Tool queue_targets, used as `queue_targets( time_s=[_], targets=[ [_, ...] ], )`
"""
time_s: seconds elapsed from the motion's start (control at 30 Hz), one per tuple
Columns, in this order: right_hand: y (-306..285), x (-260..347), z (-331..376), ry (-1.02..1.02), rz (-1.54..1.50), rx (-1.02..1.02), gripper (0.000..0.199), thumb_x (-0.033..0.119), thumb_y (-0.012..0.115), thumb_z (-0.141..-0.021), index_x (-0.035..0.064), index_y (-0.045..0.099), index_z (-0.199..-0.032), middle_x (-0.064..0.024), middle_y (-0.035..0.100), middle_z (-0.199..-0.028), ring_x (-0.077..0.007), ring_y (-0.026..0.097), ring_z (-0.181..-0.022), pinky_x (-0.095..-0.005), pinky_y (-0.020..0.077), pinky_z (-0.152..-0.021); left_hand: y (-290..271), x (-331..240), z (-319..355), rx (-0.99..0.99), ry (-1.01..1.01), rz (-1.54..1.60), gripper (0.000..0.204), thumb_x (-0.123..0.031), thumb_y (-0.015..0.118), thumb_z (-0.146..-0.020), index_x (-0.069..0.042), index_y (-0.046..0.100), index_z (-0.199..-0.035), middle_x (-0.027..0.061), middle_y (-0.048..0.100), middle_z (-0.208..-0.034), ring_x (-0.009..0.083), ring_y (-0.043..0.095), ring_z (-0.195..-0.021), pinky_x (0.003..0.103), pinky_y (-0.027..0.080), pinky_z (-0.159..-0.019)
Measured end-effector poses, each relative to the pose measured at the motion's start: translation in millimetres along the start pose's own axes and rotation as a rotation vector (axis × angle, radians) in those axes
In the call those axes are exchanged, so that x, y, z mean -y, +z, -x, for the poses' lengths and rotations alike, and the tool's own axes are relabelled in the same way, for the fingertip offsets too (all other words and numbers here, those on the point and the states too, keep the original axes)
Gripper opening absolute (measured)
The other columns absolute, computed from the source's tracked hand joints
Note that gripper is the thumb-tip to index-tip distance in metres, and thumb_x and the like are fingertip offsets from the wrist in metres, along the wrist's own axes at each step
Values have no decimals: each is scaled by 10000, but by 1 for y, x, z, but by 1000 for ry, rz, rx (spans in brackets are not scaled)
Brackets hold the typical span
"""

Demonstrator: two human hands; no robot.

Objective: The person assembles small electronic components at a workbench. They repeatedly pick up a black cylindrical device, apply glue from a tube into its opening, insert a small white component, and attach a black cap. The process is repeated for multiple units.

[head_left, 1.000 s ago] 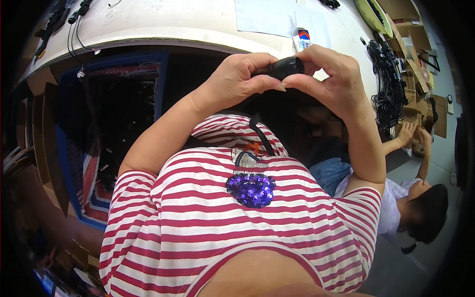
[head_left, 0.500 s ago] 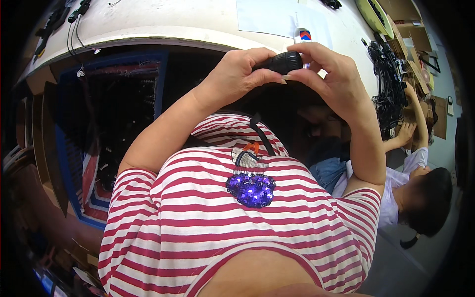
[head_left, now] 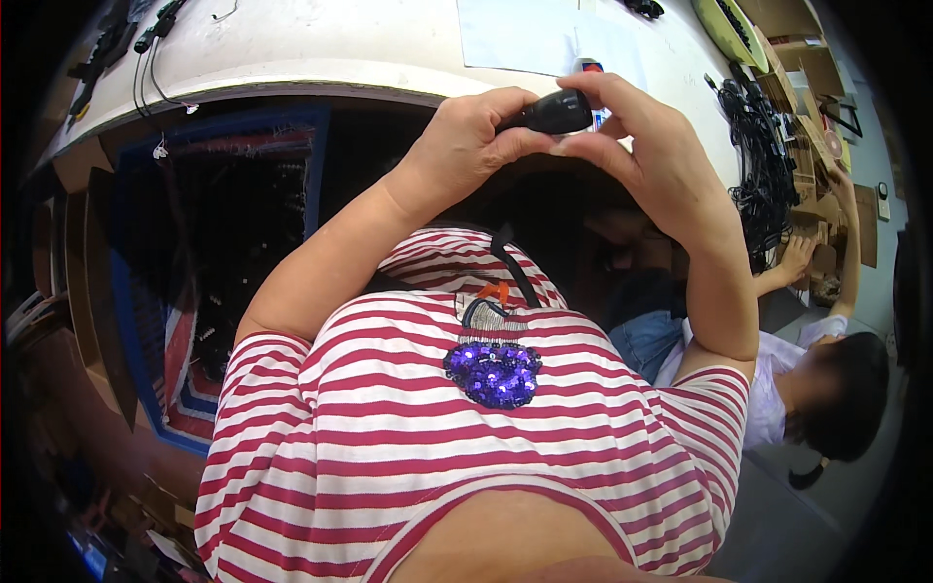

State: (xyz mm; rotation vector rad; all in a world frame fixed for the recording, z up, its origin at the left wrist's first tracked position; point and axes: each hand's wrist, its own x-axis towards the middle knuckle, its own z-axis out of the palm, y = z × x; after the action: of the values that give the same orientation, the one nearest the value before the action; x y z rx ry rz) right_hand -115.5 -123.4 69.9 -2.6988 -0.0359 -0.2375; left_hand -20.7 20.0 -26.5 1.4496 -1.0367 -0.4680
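Both of my hands are raised near the table's front edge, around one short black cylinder (head_left: 556, 114) that is wider at its right end. My left hand (head_left: 476, 131) is closed around the narrower end, its thumb along the near side. At the wide end, my right hand (head_left: 637, 136) has the thumb below and the fingers above, pinching it. The narrow tip is hidden inside my left hand. Just behind my right fingers stands a white bottle (head_left: 589, 66) with a red and blue label, mostly covered by the hand.
A white table (head_left: 321, 39) bears a pale sheet (head_left: 515, 37), a tangle of black cables (head_left: 756, 155) at right and a green bowl (head_left: 727, 34). At left below the table edge is a blue-framed bin (head_left: 124, 321). A co-worker (head_left: 777, 379) sits at right beside cardboard boxes.
The black cylinder has turned in my fingers, so its ribbed side shows less and a smoother face shows. Both hands stay nearly in place. The co-worker's far hand has moved slightly.
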Motion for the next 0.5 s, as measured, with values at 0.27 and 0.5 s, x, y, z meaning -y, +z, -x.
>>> queue_targets(
  time_s=[0.27,0.5],
  targets=[
    [6,6,-6,110,-107,-54,305,230,624,-810,30,530,-1020,-120,585,-748,-250,584,-604,-319,455,-551,-2,-1,-4,-49,-35,289,269,-230,582,-860,-14,553,-1018,2,511,-673,68,440,-586,202,364,-543],
    [85,-9,35,258,-655,189,298,252,507,-885,10,482,-1056,-109,587,-862,-197,576,-811,-311,453,-743,-21,-3,-21,-242,15,1234,452,-446,475,-859,-40,445,-1055,-39,360,-616,63,306,-530,207,295,-516]
  ],
)
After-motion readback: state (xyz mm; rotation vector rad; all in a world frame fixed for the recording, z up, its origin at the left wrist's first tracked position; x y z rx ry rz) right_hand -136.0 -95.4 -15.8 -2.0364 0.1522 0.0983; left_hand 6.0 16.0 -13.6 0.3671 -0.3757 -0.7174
